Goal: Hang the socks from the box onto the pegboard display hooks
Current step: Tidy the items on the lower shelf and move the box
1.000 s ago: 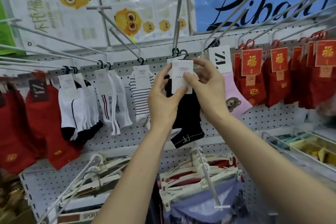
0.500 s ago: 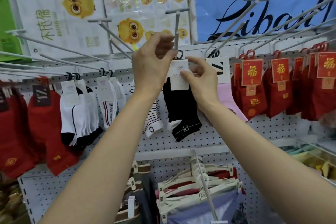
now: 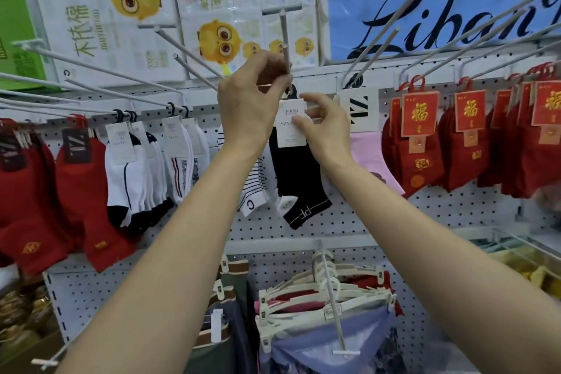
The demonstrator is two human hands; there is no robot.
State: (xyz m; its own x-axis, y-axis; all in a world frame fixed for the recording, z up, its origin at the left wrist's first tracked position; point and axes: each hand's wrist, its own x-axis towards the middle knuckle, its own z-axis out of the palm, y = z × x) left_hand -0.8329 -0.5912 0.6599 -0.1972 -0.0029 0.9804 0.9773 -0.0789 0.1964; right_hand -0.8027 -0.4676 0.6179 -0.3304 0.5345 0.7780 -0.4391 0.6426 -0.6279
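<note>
Since half a second ago, left hand point(image 3: 249, 103) stayed raised, fingers pinching the hook rod point(image 3: 284, 39); right hand point(image 3: 326, 127) grasps the black socks point(image 3: 299, 179) by their tag, at its 9 o'clock.

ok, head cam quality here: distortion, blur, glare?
Head view: strong wide-angle bowing, pegboard hooks splay outward; even, flat lighting with no hard shadows; card on the black socks partly readable; edges soft, right bin smeared; no glare spots.

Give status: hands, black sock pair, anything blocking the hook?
Left hand pinching hook rod. Right hand gripping card of black socks, hanger loop at rod. Striped socks close on the left; rod itself looks free.
</note>
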